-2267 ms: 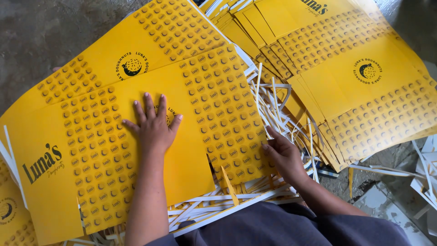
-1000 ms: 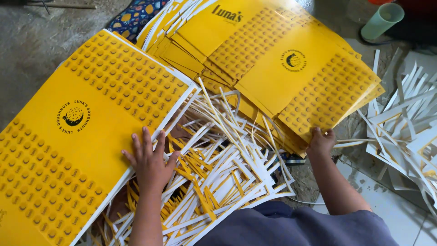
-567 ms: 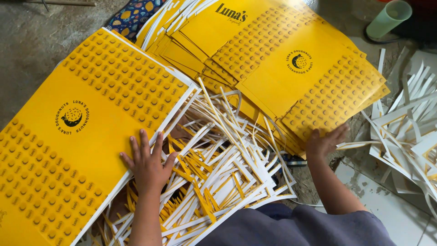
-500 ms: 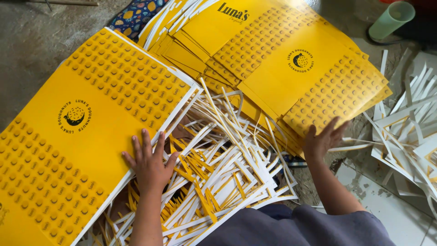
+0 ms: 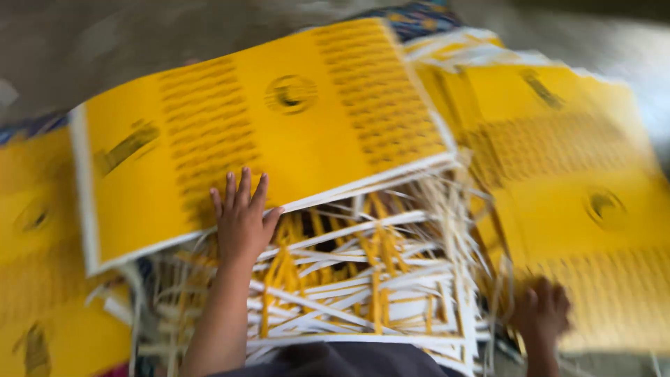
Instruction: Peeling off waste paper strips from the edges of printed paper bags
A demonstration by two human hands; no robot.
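The picture is motion-blurred. My left hand (image 5: 242,218) lies flat, fingers spread, on the near edge of a stack of large yellow printed cardboard sheets (image 5: 279,132). My right hand (image 5: 541,314) rests at the near edge of a second pile of yellow sheets (image 5: 579,195) on the right; its fingers are too blurred to judge. Between my hands lies a heap of white and yellow cardboard offcut strips (image 5: 363,279).
More yellow sheets (image 5: 42,279) lie at the far left. A grey concrete floor (image 5: 84,42) shows beyond the stacks. A patterned blue cloth (image 5: 419,14) peeks out behind the middle stack. My dark-clad lap (image 5: 335,359) fills the bottom edge.
The view has swung fast and blurred. The left stack now sits turned, more toward the centre. My left hand stays flat on its edge; my right hand has dropped lower right.
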